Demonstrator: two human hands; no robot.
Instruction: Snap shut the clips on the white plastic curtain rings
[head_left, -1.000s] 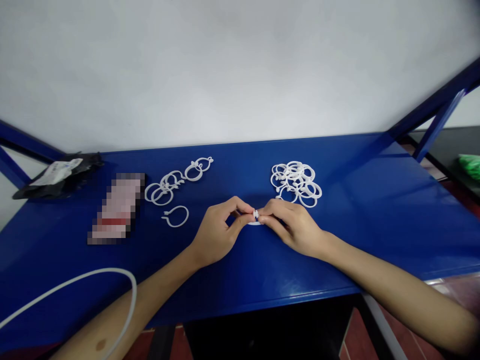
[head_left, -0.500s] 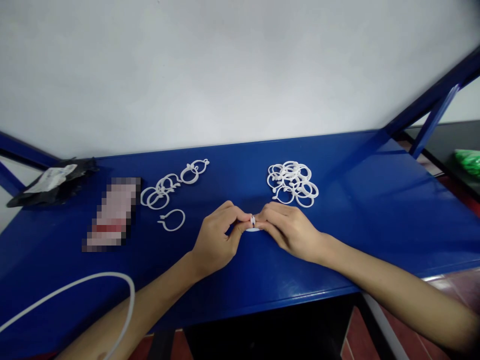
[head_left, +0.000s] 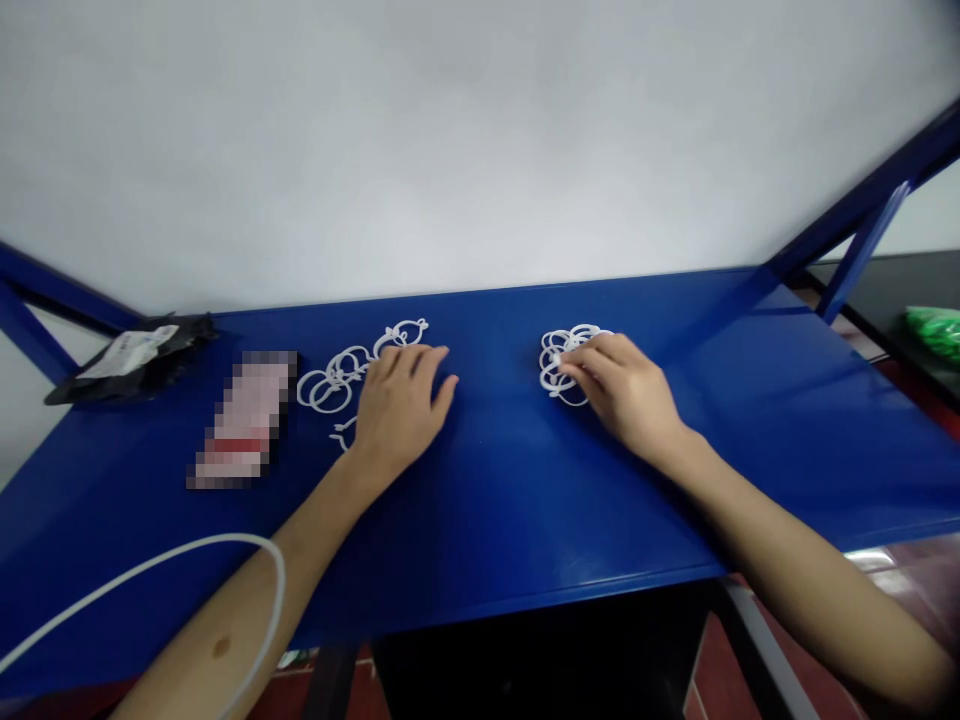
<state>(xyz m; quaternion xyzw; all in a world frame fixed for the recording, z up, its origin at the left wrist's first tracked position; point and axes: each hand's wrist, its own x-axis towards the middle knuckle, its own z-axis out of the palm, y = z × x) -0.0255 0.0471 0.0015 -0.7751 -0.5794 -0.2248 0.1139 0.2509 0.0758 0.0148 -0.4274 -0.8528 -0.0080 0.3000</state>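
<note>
A blue table top (head_left: 510, 480) carries two sets of white plastic rings. My left hand (head_left: 401, 405) lies flat with its fingers stretched out, over the right end of the spread-out left group of rings (head_left: 337, 380); one ring peeks out at its left edge. My right hand (head_left: 622, 390) rests on the heaped pile of rings (head_left: 559, 350) at the right. Its fingers are bent together and their tips pinch at a ring on the pile's near left side. Most of that pile is hidden under the hand.
A black bag with a white label (head_left: 135, 365) lies at the far left by the wall. A blurred pink and red item (head_left: 244, 415) sits left of the rings. A white tube (head_left: 187, 555) curves over my left forearm. Blue frame struts (head_left: 862, 230) rise at the right, with something green (head_left: 934, 330) beyond.
Both hands held one ring between them at the table's middle. They have parted: the left went up-left onto the spread rings, the right up-right onto the pile. That ring is out of sight.
</note>
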